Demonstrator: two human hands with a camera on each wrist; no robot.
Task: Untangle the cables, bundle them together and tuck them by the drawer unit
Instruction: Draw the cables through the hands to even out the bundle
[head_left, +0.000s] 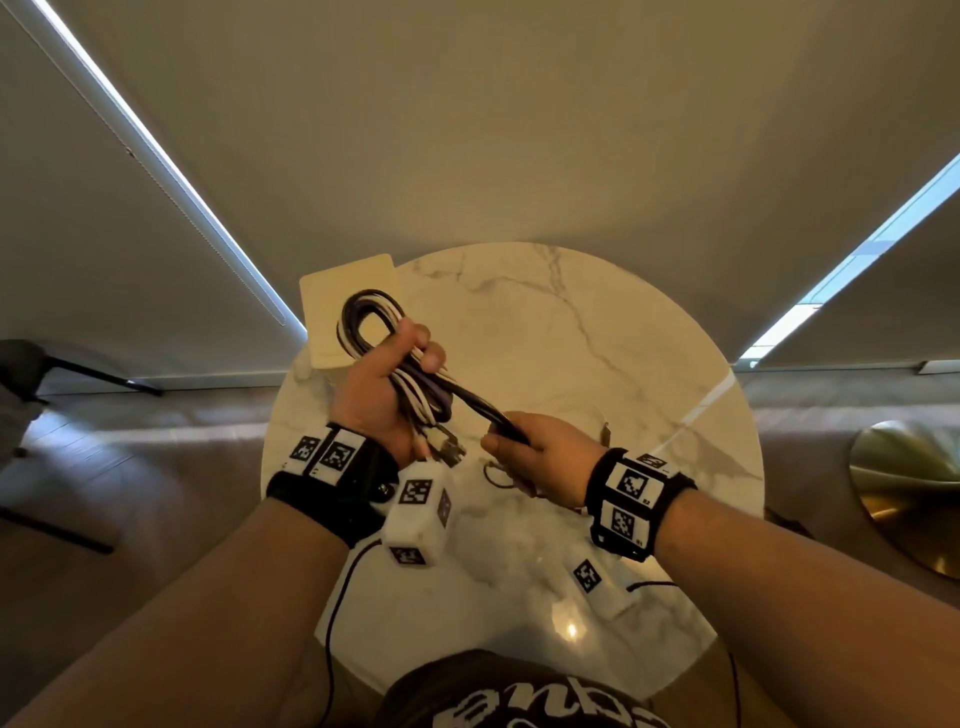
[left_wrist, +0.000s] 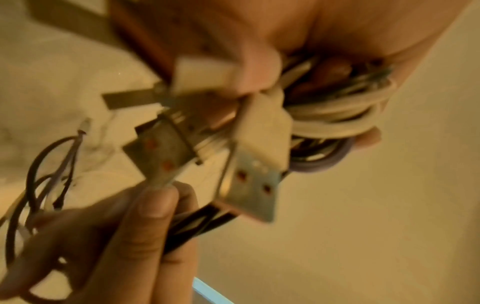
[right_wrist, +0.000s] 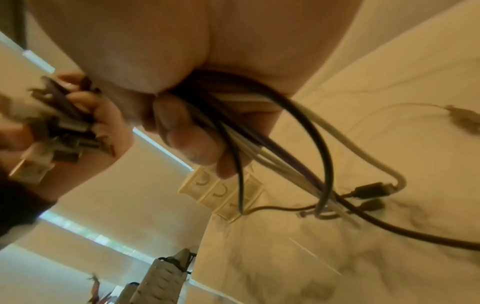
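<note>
Above the round marble table (head_left: 571, 332) my left hand (head_left: 384, 384) grips a looped cable bundle (head_left: 349, 327) of black, white and purple strands. Its loop stands up past my fingers. Several USB plugs (left_wrist: 252, 179) stick out below the palm, beside the white coils (left_wrist: 337, 115). My right hand (head_left: 524, 447) grips the bundle's trailing strands (right_wrist: 259, 156) a short way from the left hand. Their ends and plugs (right_wrist: 369, 191) lie on the table. The cream drawer unit (head_left: 332, 301) stands at the table's back left edge, behind the loop; its drawer fronts (right_wrist: 221, 195) face my hands.
A thin pale cable with a plug (right_wrist: 462, 117) lies loose on the marble to the right. A small dark wire (head_left: 493, 475) sits under my right hand. Off the table are a gold round object (head_left: 909, 493) at right and a dark chair (head_left: 31, 374) at left.
</note>
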